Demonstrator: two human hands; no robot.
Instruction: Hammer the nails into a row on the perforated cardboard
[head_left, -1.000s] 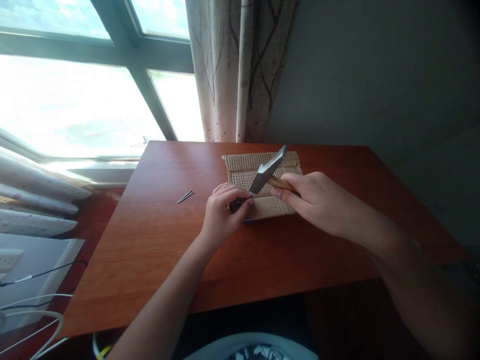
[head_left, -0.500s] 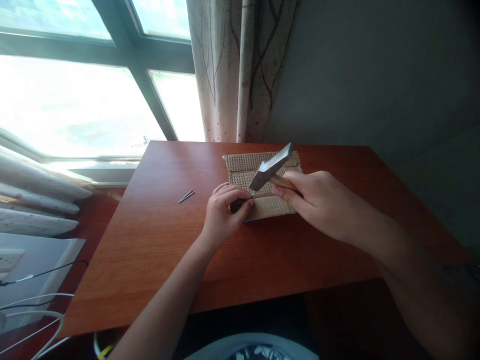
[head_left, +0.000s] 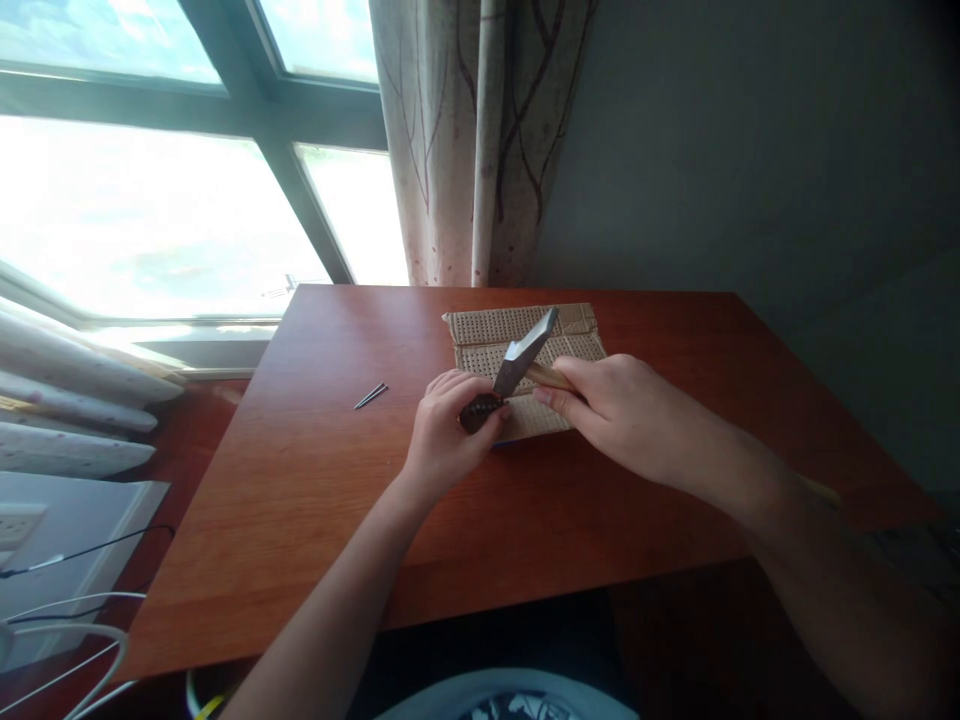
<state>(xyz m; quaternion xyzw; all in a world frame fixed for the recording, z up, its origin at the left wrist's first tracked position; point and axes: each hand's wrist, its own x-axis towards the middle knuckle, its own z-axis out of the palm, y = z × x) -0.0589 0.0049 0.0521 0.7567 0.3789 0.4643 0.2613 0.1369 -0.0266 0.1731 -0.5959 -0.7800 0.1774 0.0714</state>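
Observation:
My right hand (head_left: 607, 395) is closed round the wooden handle of a hammer (head_left: 523, 350). The hammer's grey metal head is tilted, its lower end down at the fingertips of my left hand (head_left: 446, 425). Thumb and fingers of that left hand are closed on a small dark brown object with shiny spots (head_left: 480, 410); its kind is hard to make out. Beneath both hands lies a piece of cardboard (head_left: 480, 325) with rows of small holes across its upper part. Whatever sits right under the hammer head is hidden.
Two thin metal nails or pins (head_left: 371, 396) lie on the brown wooden table (head_left: 300, 500), left of the cardboard. Behind the table hang a patterned curtain (head_left: 442, 150) and a dark wall (head_left: 712, 150). Cables (head_left: 82, 630) run by the lower left corner.
The hammer head has come down and a little left, onto the spot at my left fingertips. My left hand has turned slightly, showing more of the dark object.

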